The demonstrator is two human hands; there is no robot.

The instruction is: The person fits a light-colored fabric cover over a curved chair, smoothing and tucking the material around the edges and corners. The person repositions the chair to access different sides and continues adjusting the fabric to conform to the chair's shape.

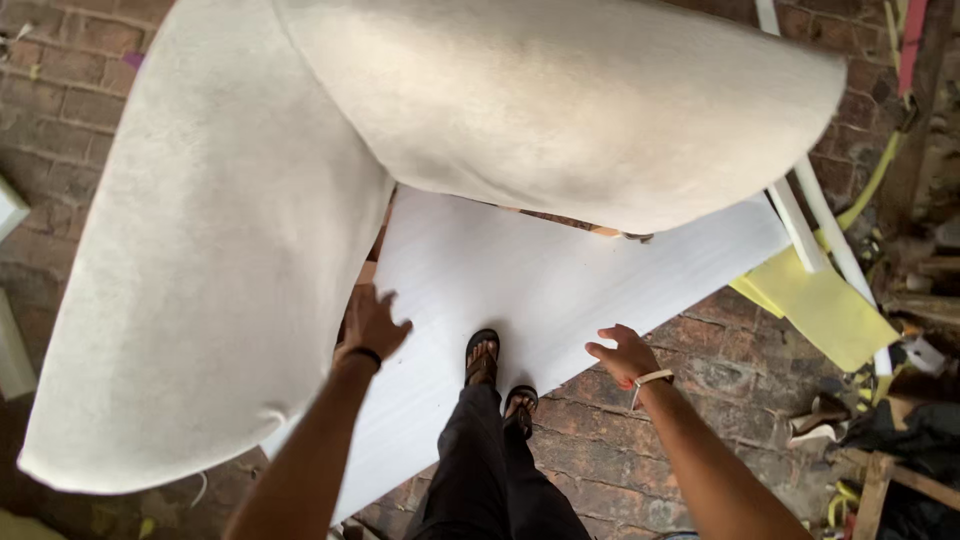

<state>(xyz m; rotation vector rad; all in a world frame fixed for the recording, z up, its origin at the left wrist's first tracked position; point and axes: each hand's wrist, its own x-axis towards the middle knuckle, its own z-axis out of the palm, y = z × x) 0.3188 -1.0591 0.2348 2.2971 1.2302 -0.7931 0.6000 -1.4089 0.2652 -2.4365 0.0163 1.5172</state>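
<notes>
Thin white foam sheet [560, 280], judged light, floppy and tear-prone, best gripped at its near edge: left hand [372, 322] pressing fingers spread flat, right hand [625, 354] open at the edge, beneath grey upholstered furniture [300, 170].

The upholstered fabric panels [230, 250] are plain off-white. Beneath them lies a bright white foam sheet [560, 280]. The floor [700, 420] is reddish-brown brick in a staggered pattern. Yellow foam pieces [825, 310] lie at the right. The sandals [483, 358] and trousers [480, 470] are black.

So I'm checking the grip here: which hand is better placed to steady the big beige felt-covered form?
Probably the left hand: it lies beside the big beige felt-covered form. The right hand hovers open over the white foam sheet.
</notes>
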